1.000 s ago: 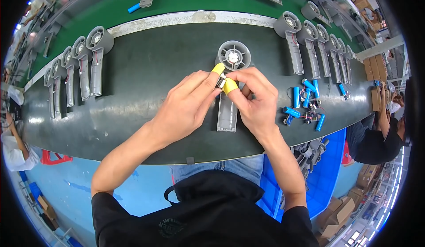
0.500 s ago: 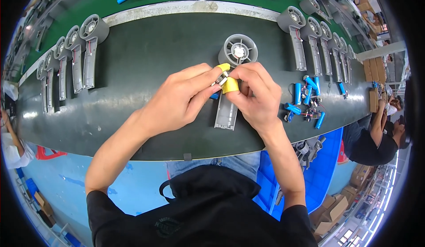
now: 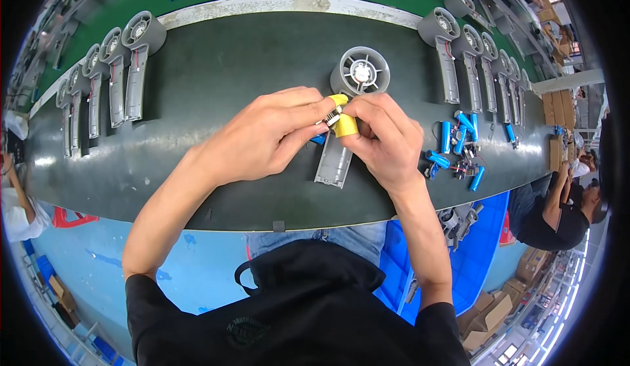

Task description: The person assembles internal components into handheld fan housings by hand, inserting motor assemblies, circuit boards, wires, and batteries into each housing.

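Note:
My left hand [image 3: 266, 130] pinches a small circuit board [image 3: 333, 116] between thumb and index finger. From the other side, my right hand [image 3: 387, 133] closes its thumb and fingers at the same board; the exact contact is hidden. Yellow coverings wrap some fingertips. Part of a blue cylindrical battery [image 3: 319, 139] shows just below my left fingers. Under both hands lies a grey handheld fan housing [image 3: 335, 164], its round fan head [image 3: 361, 72] away from me and its open handle trough pointing toward me. The upper handle is hidden by my fingers.
Batteries with circuit boards [image 3: 459, 144] lie loosely piled right of my hand. Open fan housings line the left [image 3: 136, 71] and right [image 3: 447, 58] of the dark table [image 3: 230, 58]. A blue bin [image 3: 482, 248] holds grey parts below the front edge. Another person [image 3: 558, 215] sits far right.
The view has shifted slightly. Both hands stay pinched around the circuit board, with only a small change in its tilt. The fan housing still lies beneath them.

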`<state>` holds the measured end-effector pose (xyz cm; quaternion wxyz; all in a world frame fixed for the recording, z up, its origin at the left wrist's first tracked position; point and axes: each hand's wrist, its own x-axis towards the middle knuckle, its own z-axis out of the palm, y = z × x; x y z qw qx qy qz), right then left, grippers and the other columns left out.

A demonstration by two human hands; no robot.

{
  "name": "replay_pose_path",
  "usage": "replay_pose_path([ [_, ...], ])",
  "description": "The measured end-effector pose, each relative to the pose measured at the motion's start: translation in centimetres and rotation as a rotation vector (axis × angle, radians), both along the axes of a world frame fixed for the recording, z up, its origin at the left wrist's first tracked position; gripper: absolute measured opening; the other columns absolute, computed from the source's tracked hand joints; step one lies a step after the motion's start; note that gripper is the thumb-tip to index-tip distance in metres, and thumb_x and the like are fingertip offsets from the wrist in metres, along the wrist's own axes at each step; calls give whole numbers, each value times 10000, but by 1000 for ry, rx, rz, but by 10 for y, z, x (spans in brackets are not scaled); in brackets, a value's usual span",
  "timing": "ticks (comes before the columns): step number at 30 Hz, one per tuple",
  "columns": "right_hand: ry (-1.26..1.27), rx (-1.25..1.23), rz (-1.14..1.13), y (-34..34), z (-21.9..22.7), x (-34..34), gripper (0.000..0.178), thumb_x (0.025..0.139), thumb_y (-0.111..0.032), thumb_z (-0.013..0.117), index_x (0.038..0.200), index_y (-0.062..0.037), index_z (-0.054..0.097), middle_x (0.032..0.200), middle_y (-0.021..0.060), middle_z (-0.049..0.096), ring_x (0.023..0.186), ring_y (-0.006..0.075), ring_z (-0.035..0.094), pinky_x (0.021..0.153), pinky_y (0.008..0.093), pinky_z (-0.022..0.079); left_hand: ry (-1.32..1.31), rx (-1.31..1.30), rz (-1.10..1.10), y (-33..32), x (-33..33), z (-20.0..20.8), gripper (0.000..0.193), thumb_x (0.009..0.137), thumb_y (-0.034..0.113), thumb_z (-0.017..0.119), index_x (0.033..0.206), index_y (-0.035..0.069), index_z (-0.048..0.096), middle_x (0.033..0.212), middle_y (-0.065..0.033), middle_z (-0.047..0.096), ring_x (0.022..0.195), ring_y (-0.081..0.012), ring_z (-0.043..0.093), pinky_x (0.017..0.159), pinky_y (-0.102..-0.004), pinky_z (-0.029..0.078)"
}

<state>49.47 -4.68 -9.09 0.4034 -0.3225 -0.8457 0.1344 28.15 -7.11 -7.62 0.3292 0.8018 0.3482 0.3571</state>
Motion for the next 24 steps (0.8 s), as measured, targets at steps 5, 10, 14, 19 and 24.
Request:
replay_pose_path([
  [5,57,36,30,2,0,-1,257,653,71,756,876,-4,652,878,53,652,506,72,518,447,231,408,-41,39,5,-1,1,-5,319,872,-32,595,1190,-58,590,932,-163,602,836,-338,575,750,-406,474],
  [10,106,27,-34,-3,1,-7,243,688,64,755,897,-7,654,886,58,656,502,62,523,440,218,407,-75,85,85,0,5,2,304,853,-28,629,1155,-59,621,957,-163,629,838,-310,599,735,-373,487],
  [14,137,-33,-22,-5,0,-6,228,713,50,756,911,-12,660,900,60,662,491,53,520,434,215,403,-150,-31,183,1,2,8,232,838,-8,639,1063,-60,659,932,-157,647,833,-284,612,726,-347,504],
  [19,107,-5,-12,-5,-1,-8,207,719,38,758,898,-18,669,900,47,663,484,58,518,437,219,405,-17,-83,217,5,3,21,142,839,10,633,929,-75,702,806,-148,681,684,-246,653,648,-306,528],
  [24,100,2,-33,-5,-4,-9,194,731,-3,772,899,-37,681,894,32,680,488,78,541,449,230,432,-92,-442,253,12,4,30,194,827,29,641,974,-72,719,797,-159,725,707,-146,689,687,-273,554],
])
